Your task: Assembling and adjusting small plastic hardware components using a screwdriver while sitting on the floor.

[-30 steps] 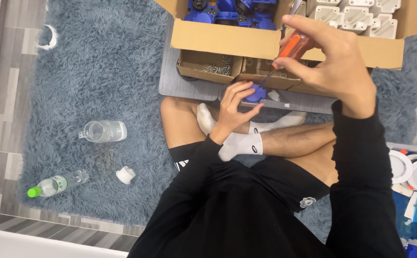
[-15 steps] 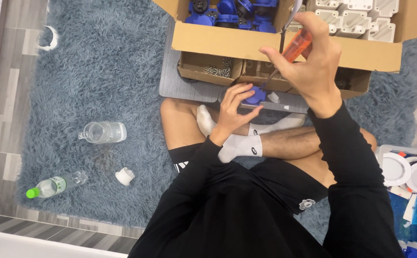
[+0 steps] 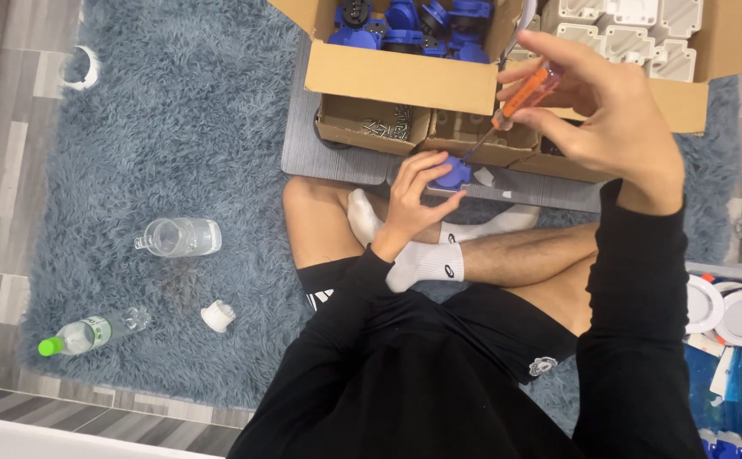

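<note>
My left hand (image 3: 415,197) holds a small blue plastic part (image 3: 451,177) just above my crossed legs. My right hand (image 3: 606,116) grips an orange-handled screwdriver (image 3: 524,93), whose thin shaft slants down-left with its tip on the blue part. Both hands are in front of a large cardboard box (image 3: 405,78) that holds several blue parts (image 3: 405,19) on the left and white plastic housings (image 3: 626,19) on the right. Small cardboard trays (image 3: 374,127) with screws sit below the box.
I sit on a shaggy grey-blue rug (image 3: 175,127). A clear glass jar (image 3: 177,237), a plastic bottle with a green cap (image 3: 90,331) and a white cap (image 3: 217,315) lie to my left. White round discs (image 3: 727,310) and blue packets lie at the right edge.
My right hand has moved left and down with the screwdriver, bringing its tip to the blue part. My left hand has stayed in place with the part.
</note>
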